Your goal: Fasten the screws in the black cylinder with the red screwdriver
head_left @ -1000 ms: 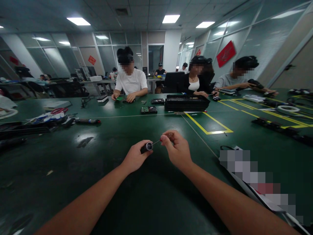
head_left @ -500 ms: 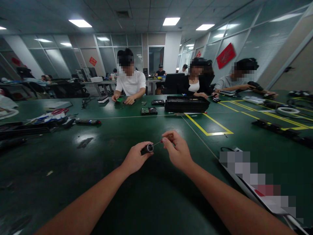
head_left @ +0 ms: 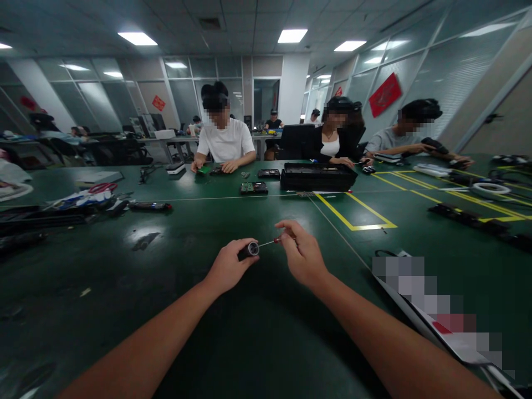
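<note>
Near the middle of the view, my left hand point(head_left: 229, 266) is closed round a dark cylindrical part point(head_left: 251, 249), whose round silvery end faces right and toward me. My right hand point(head_left: 302, 254) holds a thin screwdriver point(head_left: 271, 243) with a red collar; its handle is mostly hidden by the fingers. The metal shaft points left, and its tip meets the rim of the cylindrical part. Both hands are held above the green table point(head_left: 257, 343).
Across the table lie a long black housing point(head_left: 318, 177) and a circuit board unit point(head_left: 253, 188). A dark pen-like tool point(head_left: 150, 206) and red-handled scissors point(head_left: 103, 187) lie left. A white power strip point(head_left: 415, 310) stretches along the right. Several people sit beyond.
The cylindrical part has shifted slightly left and up in my left hand. My right index finger has lifted a little off the screwdriver handle, and more of the shaft shows.
</note>
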`<state>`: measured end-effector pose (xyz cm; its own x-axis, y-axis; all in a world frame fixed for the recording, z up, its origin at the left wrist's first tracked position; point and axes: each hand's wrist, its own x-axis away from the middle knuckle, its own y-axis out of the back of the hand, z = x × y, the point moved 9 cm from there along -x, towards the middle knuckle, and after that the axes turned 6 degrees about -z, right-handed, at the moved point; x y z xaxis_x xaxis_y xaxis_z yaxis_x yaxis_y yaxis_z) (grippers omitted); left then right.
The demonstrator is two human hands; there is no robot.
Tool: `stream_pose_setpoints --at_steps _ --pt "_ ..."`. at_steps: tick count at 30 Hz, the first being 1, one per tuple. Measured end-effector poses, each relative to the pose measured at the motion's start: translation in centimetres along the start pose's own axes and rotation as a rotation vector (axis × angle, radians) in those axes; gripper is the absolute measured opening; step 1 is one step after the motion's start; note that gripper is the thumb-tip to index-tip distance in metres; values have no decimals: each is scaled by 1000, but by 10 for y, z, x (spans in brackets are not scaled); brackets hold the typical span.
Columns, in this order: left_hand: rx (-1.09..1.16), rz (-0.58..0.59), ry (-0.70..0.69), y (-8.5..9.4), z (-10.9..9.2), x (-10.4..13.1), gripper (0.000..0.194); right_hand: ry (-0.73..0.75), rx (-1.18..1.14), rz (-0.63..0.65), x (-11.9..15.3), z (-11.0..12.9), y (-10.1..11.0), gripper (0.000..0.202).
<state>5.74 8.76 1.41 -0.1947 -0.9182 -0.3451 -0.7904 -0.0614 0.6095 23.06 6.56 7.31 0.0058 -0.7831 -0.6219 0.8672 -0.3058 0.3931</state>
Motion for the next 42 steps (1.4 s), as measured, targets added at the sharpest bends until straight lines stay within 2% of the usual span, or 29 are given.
stream_pose_setpoints --at_steps 7,13,19,24,32,40,42 --pt "-21 8 -20 1 -3 0 34 -70 96 16 -3 -2 0 29" --pt "-49 15 -28 0 -2 1 35 -17 47 44 -1 -1 -2 30" --pt "-60 -1 -47 1 -2 0 35 -77 108 36 -4 -5 -1 32" --pt "-74 4 -25 2 0 0 35 -97 41 72 -3 -7 -5 32" --pt "-78 -22 -23 4 -1 0 34 -154 39 38 -4 -12 -3 32" --pt "-86 -15 -27 3 2 -1 34 -107 -41 -5 -1 -9 -5 17" --pt "-83 -9 -25 2 1 0 34 -103 -36 6 -2 -8 -5 19"
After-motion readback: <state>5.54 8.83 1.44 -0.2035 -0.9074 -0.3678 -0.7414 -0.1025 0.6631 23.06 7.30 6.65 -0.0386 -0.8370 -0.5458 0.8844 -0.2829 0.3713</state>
